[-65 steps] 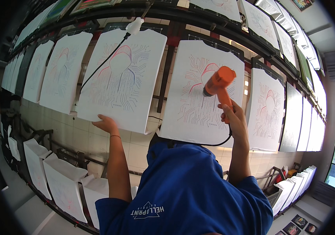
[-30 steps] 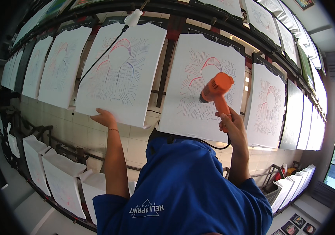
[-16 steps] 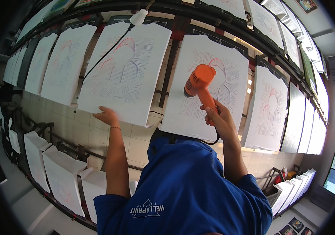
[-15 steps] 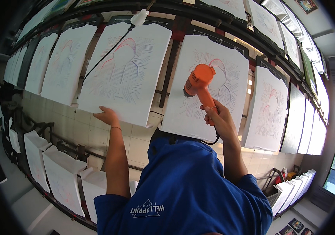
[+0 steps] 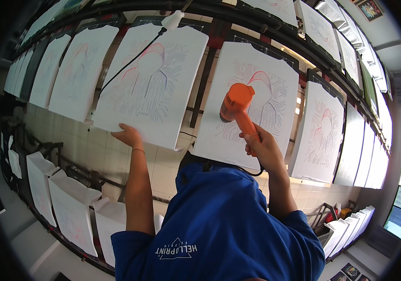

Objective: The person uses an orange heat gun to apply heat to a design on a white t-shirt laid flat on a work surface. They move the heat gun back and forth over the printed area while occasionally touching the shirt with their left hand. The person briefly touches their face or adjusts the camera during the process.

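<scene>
In my right hand is the handle of an orange hair dryer, my fingers wrapped round it. Its dark nozzle tips down and left over a white T-shirt stretched on a board, apart from the cloth as far as I can tell. That shirt bears a red and blue printed line design, partly hidden behind the dryer. My left hand rests, fingers stretched out, at the lower edge of the neighbouring white T-shirt, which carries the same design. A dark cord runs from the dryer's handle toward my waist.
More printed white shirts on boards flank these two, such as one at the right. A white plug connector hangs at the top, its black cord crossing the left shirt. Behind me stand further draped boards on a dark rail.
The hair dryer has dropped slightly toward me, over the lower left of the print. My left hand stays at the neighbouring shirt's edge, and the view has shifted a little.
</scene>
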The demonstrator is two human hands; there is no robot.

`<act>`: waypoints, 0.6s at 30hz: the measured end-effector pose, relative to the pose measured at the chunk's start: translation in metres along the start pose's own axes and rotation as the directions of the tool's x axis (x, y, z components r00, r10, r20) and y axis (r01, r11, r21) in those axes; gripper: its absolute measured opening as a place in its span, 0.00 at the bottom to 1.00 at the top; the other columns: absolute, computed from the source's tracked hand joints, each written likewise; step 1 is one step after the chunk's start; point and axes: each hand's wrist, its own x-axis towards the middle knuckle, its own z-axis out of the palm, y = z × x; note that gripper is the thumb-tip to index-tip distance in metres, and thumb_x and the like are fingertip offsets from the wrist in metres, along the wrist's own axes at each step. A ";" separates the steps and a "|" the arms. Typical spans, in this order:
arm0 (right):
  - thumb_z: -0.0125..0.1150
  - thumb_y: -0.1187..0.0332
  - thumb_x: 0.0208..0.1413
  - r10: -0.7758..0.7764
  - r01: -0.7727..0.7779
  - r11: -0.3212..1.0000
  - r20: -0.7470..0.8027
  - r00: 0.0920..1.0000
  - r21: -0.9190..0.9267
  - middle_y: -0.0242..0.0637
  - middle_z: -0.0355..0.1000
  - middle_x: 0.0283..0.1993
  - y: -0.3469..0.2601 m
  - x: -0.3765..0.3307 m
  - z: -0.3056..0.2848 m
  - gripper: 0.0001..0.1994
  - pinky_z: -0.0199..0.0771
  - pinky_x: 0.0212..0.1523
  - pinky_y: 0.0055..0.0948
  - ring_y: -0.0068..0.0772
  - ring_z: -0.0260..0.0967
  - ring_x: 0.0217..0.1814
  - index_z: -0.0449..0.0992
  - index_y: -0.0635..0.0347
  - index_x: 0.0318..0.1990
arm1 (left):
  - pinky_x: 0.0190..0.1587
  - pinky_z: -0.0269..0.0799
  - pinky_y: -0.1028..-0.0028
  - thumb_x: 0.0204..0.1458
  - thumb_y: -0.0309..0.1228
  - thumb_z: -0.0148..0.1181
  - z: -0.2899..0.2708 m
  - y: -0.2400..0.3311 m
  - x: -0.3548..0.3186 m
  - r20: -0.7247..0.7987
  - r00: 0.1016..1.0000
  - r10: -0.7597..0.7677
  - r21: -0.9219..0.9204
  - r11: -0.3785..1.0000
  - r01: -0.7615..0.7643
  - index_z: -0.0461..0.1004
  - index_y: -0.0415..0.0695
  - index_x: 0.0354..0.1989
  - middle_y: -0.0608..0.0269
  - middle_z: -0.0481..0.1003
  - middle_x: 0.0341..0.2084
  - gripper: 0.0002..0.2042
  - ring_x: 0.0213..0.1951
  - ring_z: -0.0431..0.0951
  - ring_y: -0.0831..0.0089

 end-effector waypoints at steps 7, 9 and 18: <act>0.55 0.68 0.61 0.022 -0.023 1.000 0.075 0.997 0.010 0.35 0.73 0.41 0.001 -0.013 0.007 0.24 0.71 0.33 0.22 0.19 0.66 0.30 0.66 0.69 0.63 | 0.56 0.72 0.55 0.64 0.33 0.44 0.000 0.002 -0.001 -0.002 1.000 0.017 -0.009 1.000 -0.017 0.48 0.22 0.62 0.30 0.61 0.54 0.27 0.54 0.70 0.41; 0.58 0.66 0.61 0.009 -0.013 0.999 0.126 0.992 0.032 0.31 0.68 0.35 0.003 -0.016 0.005 0.25 0.72 0.33 0.22 0.19 0.67 0.30 0.67 0.68 0.63 | 0.56 0.71 0.55 0.64 0.33 0.44 -0.001 -0.001 0.001 -0.003 1.000 0.028 0.004 1.000 -0.028 0.49 0.22 0.62 0.31 0.62 0.53 0.27 0.54 0.70 0.41; 0.57 0.66 0.61 0.009 -0.008 0.999 0.027 1.000 -0.035 0.31 0.69 0.34 0.004 -0.015 -0.005 0.23 0.71 0.33 0.23 0.19 0.68 0.30 0.68 0.68 0.61 | 0.56 0.70 0.54 0.64 0.34 0.44 0.000 0.002 -0.002 -0.007 0.999 0.036 0.033 0.999 -0.036 0.50 0.23 0.60 0.32 0.62 0.52 0.26 0.54 0.69 0.41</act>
